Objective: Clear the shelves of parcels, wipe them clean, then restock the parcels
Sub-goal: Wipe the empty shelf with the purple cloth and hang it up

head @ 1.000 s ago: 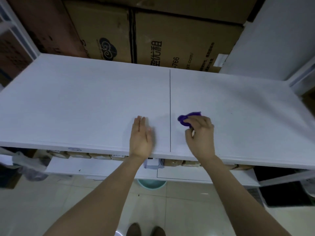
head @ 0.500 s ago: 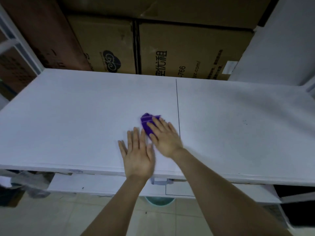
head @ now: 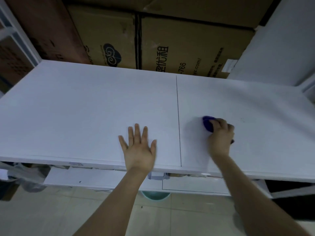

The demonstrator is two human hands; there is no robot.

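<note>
Sweeps purple cloth, gripped in right hand, back past seam toward 3 o'clock. Keeps left hand open on shelf (wiping unfinished).

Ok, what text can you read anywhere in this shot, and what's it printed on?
"优租": right cardboard box, an earlier character cut off by the shelf.
"-766": same box.
"z.com/": same box, start hidden.
Small print beside it, and the white label: too blurred to read.
Left cardboard box: cloud logo only, no words.
</note>
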